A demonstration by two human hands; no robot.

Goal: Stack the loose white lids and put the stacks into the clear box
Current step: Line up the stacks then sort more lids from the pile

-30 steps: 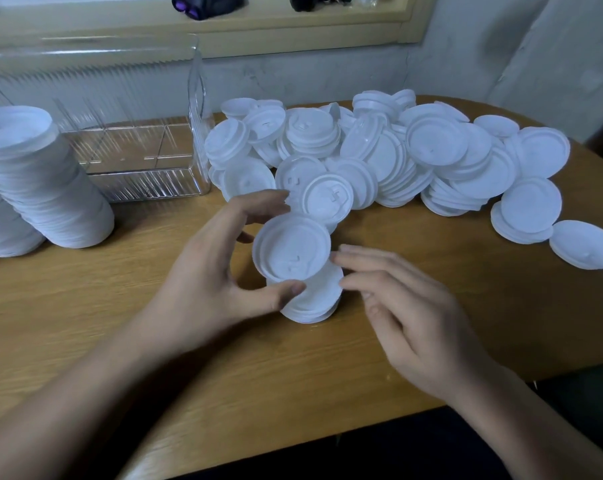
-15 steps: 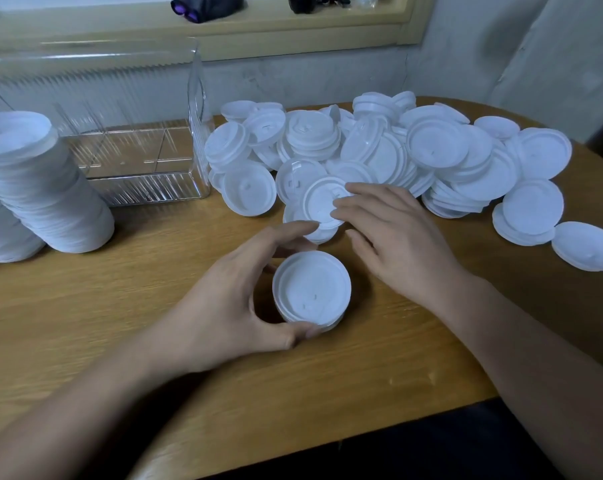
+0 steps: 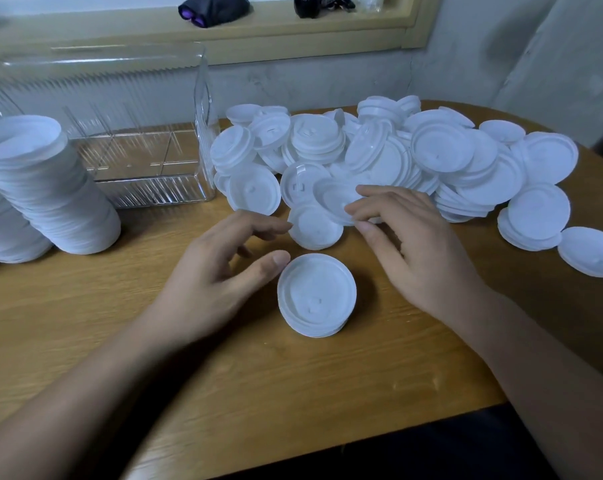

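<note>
A short stack of white lids point(image 3: 316, 296) sits on the wooden table point(image 3: 85, 323) between my hands. My left hand point(image 3: 220, 271) hovers just left of it, fingers relaxed and apart, thumb tip near the stack's rim, holding nothing. My right hand point(image 3: 411, 244) reaches into the front of the big pile of loose white lids point(image 3: 431, 161) and its fingertips pinch one tilted lid point(image 3: 334, 199). Another loose lid point(image 3: 314, 226) lies flat just behind the stack. The clear ribbed box point(image 3: 137, 168) stands at the back left and holds no lids.
Two tall leaning stacks of white lids point(image 3: 50, 188) stand at the far left, in front of the box. More small lid piles point(image 3: 535, 216) and a single lid point(image 3: 591, 251) lie at the right edge. Dark items sit on the window ledge point(image 3: 293, 32) behind.
My left hand set the small stack down and let go of it. My right hand moved from beside the stack up into the pile and took hold of a lid.
</note>
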